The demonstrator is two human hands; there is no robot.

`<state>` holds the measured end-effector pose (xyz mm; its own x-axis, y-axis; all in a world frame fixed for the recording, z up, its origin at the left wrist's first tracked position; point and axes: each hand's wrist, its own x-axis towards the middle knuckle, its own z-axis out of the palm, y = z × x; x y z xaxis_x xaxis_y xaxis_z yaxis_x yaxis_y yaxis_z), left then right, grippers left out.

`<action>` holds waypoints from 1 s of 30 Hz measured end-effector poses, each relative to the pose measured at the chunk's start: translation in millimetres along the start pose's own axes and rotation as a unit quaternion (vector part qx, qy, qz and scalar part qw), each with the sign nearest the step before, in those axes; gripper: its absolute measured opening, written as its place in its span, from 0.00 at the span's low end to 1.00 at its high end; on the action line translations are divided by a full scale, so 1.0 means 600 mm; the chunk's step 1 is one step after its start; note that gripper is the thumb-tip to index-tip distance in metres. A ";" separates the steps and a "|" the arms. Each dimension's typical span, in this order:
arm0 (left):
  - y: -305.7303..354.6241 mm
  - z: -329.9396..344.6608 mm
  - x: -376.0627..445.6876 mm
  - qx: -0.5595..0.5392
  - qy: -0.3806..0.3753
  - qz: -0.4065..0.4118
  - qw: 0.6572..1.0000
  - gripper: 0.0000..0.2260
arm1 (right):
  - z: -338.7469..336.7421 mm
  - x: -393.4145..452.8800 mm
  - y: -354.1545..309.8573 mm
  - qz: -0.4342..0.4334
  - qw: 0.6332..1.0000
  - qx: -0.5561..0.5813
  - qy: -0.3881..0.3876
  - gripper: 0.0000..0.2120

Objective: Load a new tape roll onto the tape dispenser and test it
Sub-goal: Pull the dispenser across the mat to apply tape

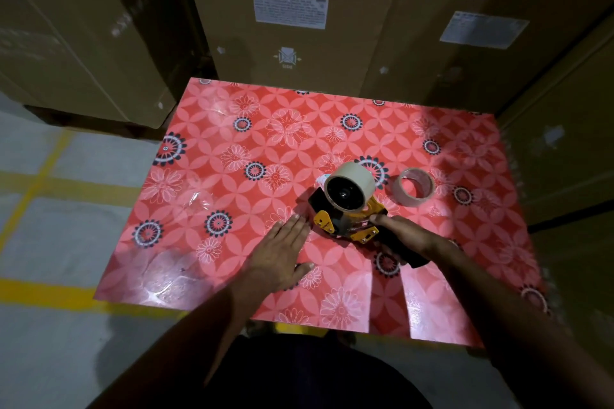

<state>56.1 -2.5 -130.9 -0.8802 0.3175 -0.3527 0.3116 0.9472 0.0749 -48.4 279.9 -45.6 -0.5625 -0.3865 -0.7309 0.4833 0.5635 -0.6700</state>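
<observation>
While the tape roll [349, 187] is sitting on the tape dispenser [345, 222], mid-table [206, 149]:
Right hand [403, 234]: grip closing around the dispenser handle.
Left hand [282, 251]: lying flat, empty, just left of the dispenser.
Spare roll [413, 187]: lying beyond the right hand.

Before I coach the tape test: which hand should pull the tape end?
Left. The left hand lies flat and free beside the dispenser; the right hand already grips its handle.

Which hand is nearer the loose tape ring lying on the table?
Right. The right hand grips the dispenser handle, just below-left of the ring; the left hand lies flat on the table, beyond the dispenser.
</observation>
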 end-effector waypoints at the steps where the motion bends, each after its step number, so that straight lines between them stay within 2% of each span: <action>1: -0.005 -0.003 0.000 -0.015 -0.008 0.006 1.000 0.37 | 0.000 -0.004 -0.004 -0.017 1.000 -0.012 0.013 0.35; 3: -0.028 -0.002 -0.006 -0.053 0.009 -0.005 0.999 0.38 | 0.005 -0.015 -0.014 -0.056 0.997 -0.044 0.033 0.26; 6: -0.094 0.017 -0.035 -0.080 0.062 -0.070 0.992 0.38 | 0.008 -0.021 -0.014 -0.088 0.986 -0.129 0.053 0.21; 9: -0.154 0.029 -0.068 -0.073 0.059 -0.089 0.992 0.36 | 0.012 -0.016 -0.008 -0.132 0.959 -0.235 0.089 0.28; 12: -0.157 0.030 -0.073 -0.068 0.065 -0.089 0.992 0.39 | 0.025 -0.018 -0.014 -0.169 0.930 -0.307 0.111 0.34; 14: -0.149 0.031 -0.071 -0.072 0.067 -0.092 0.991 0.43 | 0.029 -0.019 -0.014 -0.175 0.891 -0.400 0.124 0.37; 17: -0.152 0.030 -0.075 -0.076 0.057 -0.094 0.991 0.49 | 0.037 -0.021 -0.024 -0.192 0.808 -0.540 0.137 0.38; 20: -0.154 0.026 -0.078 -0.081 0.056 -0.079 0.992 0.53 | 0.049 -0.024 -0.048 -0.211 0.777 -0.576 0.143 0.34; 23: -0.157 0.027 -0.079 -0.074 0.064 -0.075 0.992 0.54 | 0.057 -0.008 -0.084 -0.203 0.710 -0.650 0.180 0.34; 24: -0.158 0.027 -0.079 -0.073 0.068 -0.076 0.992 0.54 | 0.054 0.002 -0.095 -0.181 0.701 -0.661 0.195 0.34; 27: -0.158 0.031 -0.075 -0.071 0.063 -0.086 0.992 0.55 | 0.035 0.014 -0.136 -0.139 0.724 -0.630 0.244 0.33; 29: -0.157 0.030 -0.075 -0.066 0.059 -0.086 0.992 0.56 | 0.031 0.010 -0.168 -0.112 0.727 -0.633 0.240 0.32; 30: -0.157 0.029 -0.075 -0.067 0.049 -0.083 0.993 0.56 | 0.034 0.006 -0.177 -0.108 0.717 -0.648 0.234 0.32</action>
<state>72.3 -107.0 -138.5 -0.9481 0.1535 -0.2786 0.1150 0.9820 0.1499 -88.0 204.1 20.3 -0.8401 -0.4509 -0.3015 -0.5074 0.8498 0.1429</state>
